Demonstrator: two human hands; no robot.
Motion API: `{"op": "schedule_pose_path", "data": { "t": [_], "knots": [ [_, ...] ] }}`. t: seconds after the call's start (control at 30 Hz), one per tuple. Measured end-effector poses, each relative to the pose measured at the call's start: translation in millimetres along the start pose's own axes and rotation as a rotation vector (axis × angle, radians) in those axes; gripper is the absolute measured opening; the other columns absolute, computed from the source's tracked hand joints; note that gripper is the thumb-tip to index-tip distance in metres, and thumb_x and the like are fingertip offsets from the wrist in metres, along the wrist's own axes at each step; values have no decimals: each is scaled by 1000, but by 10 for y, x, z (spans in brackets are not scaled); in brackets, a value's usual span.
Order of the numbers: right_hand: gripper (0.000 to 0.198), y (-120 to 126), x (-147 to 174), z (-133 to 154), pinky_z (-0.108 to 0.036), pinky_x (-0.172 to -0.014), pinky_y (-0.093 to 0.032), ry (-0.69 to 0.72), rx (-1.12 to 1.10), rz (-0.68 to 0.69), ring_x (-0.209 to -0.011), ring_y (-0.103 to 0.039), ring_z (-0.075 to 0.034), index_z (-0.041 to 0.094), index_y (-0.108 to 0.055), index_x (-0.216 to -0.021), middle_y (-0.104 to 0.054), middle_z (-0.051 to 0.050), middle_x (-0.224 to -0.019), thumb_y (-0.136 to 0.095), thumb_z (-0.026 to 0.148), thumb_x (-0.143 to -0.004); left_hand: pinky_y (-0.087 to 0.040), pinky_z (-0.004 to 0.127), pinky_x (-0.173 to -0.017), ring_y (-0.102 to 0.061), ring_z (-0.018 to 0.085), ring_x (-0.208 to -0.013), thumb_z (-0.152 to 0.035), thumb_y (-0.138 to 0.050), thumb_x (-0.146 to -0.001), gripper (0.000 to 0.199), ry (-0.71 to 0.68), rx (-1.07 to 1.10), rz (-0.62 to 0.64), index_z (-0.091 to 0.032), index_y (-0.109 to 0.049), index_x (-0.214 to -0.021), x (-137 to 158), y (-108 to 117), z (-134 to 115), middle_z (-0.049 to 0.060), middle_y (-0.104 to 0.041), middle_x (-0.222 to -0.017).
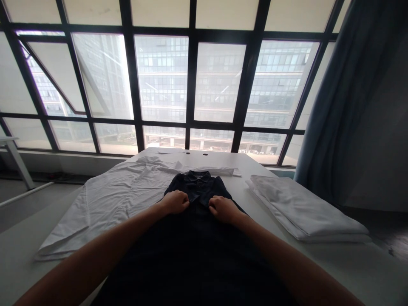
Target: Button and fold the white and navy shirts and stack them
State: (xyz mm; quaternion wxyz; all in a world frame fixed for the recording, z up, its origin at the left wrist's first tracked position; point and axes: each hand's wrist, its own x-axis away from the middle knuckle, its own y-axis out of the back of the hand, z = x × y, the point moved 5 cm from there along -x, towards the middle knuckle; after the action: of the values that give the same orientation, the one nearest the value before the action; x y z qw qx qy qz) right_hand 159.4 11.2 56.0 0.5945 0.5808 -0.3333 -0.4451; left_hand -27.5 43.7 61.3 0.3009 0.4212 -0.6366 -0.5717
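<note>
A dark navy collared shirt (200,182) lies on the white table, its collar pointing toward the window. My left hand (176,201) is closed, pinching the shirt's fabric on its left side below the collar. Opposite it, my right hand (224,208) grips the same shirt on the right, fingers curled in. Between the two hands a strip of dark cloth shows. The lower part of the shirt runs toward me and merges with dark cloth at the bottom of the view, so its hem cannot be made out.
A white garment (117,199) is spread, wrinkled, over the table's left side, one sleeve reaching behind the dark shirt. Folded white cloth (306,208) lies on the right. The white table (223,159) has two dark holes at its far edge. A blue-grey curtain (338,106) hangs right.
</note>
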Motion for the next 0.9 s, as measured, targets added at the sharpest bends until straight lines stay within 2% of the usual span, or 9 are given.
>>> {"op": "schedule_pose_path", "data": {
  "t": [0.1,0.17,0.23,0.3,0.43,0.5,0.67,0.77,0.9],
  "knots": [
    [17,60,-23,-14,-27,-69,-41,-82,-55,-41,-86,-66,-21,18,-69,-95,-70,-8,-100,-54,23,-89,-47,29,-71,-68,25,-85,-52,-49,-89,39,15,-26,101,-23,-75,-84,-3,-51,67,6,-74,-88],
    [17,114,-34,-43,-27,-66,-40,-167,-86,-106,-83,-65,-21,17,-67,-95,-71,-8,-97,-51,22,-90,-48,31,-75,-68,26,-89,-54,-49,-89,40,-1,-55,84,-23,-74,-88,-23,-33,124,7,-73,-92],
    [18,158,-29,-66,-27,-65,-39,-235,-101,-173,-83,-65,-20,17,-66,-96,-71,-8,-96,-49,21,-90,-48,34,-86,-65,28,-102,-51,-57,-85,36,-68,-95,26,-22,-72,-100,-33,-18,170,9,-70,-107],
    [18,157,-22,-65,-27,-65,-39,-237,-107,-165,-83,-65,-20,18,-66,-98,-71,-7,-97,-51,23,-89,-42,38,-99,-57,30,-119,-51,-63,-81,47,-138,-112,13,-22,-66,-118,-11,-56,231,11,-62,-128],
    [24,54,-36,-15,-26,-63,-41,-116,-128,82,-80,-66,-21,19,-71,-90,-72,-6,-90,-61,41,-87,-24,46,-116,-33,32,-142,-63,-54,-85,72,-92,-49,137,-20,-46,-143,69,-219,473,13,-37,-154],
    [34,75,-92,-8,-27,-65,-44,-102,-138,65,-81,-66,-22,19,-72,-90,-72,-7,-90,-56,49,-91,-24,45,-116,-30,31,-144,-67,-49,-86,77,-71,2,186,-20,-41,-146,55,-255,579,13,-34,-156],
    [38,96,-389,184,-34,-93,-46,148,-117,-140,-112,-60,-26,18,-67,-121,-64,-11,-124,-57,42,-93,-30,38,-113,-40,27,-138,-52,-41,-95,55,-12,66,-40,-18,-52,-137,-371,-75,796,12,-48,-147],
    [50,-55,-516,340,-43,-106,-40,285,-81,-92,-129,-49,-31,19,-58,-134,-50,-14,-143,-63,41,-90,-36,37,-108,-48,28,-131,-45,-44,-95,48,196,100,-141,-17,-57,-131,-764,-31,1035,13,-56,-139],
    [52,-260,-512,449,-48,-112,-32,358,-80,-15,-136,-42,-32,18,-56,-138,-45,-15,-148,-57,44,-93,-47,34,-94,-61,29,-115,-40,-50,-92,39,383,183,-124,-13,-66,-116,-1210,-133,1328,15,-68,-119]
  ]
}}
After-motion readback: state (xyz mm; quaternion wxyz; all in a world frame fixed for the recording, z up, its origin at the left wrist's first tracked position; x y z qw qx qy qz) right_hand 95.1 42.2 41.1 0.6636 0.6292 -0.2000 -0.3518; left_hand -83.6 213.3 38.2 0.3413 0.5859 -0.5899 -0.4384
